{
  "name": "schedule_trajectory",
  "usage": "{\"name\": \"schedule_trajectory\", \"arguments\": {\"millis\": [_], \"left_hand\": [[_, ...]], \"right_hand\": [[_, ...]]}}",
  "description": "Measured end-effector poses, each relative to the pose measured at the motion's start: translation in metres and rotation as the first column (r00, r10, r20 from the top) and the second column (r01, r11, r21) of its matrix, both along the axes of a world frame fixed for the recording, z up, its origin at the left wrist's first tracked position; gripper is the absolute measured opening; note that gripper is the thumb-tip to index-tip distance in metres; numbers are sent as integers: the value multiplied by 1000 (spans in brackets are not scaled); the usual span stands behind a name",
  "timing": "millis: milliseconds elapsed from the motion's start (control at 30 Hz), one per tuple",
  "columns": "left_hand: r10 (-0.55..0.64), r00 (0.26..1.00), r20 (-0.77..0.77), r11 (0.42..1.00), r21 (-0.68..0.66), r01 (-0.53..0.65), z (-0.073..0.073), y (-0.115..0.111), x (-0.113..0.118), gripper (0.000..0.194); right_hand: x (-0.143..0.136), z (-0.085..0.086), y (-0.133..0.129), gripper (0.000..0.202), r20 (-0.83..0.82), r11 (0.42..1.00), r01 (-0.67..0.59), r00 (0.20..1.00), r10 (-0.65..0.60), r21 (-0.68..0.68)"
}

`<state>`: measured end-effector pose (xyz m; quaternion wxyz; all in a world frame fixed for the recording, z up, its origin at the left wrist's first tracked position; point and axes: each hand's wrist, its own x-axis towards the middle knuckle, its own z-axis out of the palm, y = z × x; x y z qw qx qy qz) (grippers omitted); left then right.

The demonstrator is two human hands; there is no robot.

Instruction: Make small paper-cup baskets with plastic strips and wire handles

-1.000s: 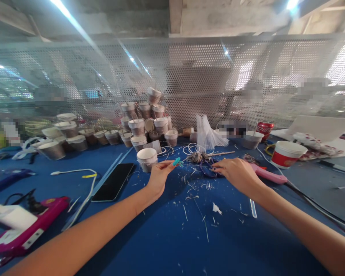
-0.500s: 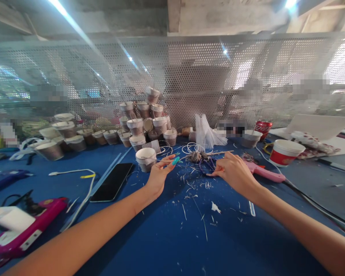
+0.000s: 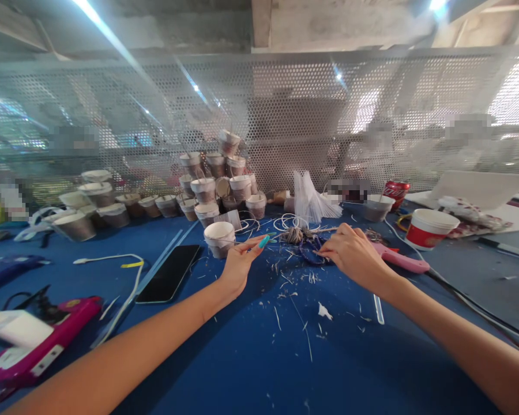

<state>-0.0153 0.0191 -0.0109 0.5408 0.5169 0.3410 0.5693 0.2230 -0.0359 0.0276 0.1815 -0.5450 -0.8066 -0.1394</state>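
Nearest, thin white clippings (image 3: 312, 278) litter a blue bench (image 3: 251, 363). The left hand (image 3: 234, 272), thumb close to its fingers, is beside a round white-rimmed grey pot (image 3: 219, 246); the right hand (image 3: 354, 256), fingers curled, is at a dark blue loop—whether either grips anything, I cannot tell. Between them lies a grey-brown ball of twine (image 3: 292, 235). Beyond, stacked grey-white pots (image 3: 203, 191) front a perforated metal screen (image 3: 289, 127).

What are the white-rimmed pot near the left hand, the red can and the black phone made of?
Pot: maybe paper or plastic, I can't be sure; its rim is whitish and its side dull grey-brown.
Can: probably thin metal with printed red colouring, judging by its drink-can shape.
Phone: its front is likely glass, since it looks flat, smooth and dark.
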Motion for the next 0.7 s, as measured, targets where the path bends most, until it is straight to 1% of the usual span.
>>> {"name": "schedule_trajectory", "arguments": {"millis": [100,167,300,400,500,600,700], "left_hand": [[25,999,-24,999,-36,-25,-1,1,0,24],[38,998,-46,999,-37,-39,-1,0,1,22],[5,996,-92,1000,12,-4,0,-2,0,15],[-3,995,-95,1000,7,4,0,-2,0,15],[4,997,-79,1000,-13,-5,0,-2,0,15],[15,998,-64,1000,-7,-16,1,-2,1,15],[28,998,-50,1000,3,-28,2,-2,1,15]], "right_hand": [[1,0,-1,24,-3,999,-4,1000,4,51],[1,1,-1,24,-10,997,12,1000,-11,73],[0,2,-2,23,-33,995,43,999,-41,89],[-2,2,-3,23,-39,994,53,998,-49,98],[-3,3,-4,23,-62,996,50,997,-46,73],[-3,4,-3,18,-83,999,36,996,-34,23],[-2,4,-1,17,-54,999,18,998,-21,-44]]}}
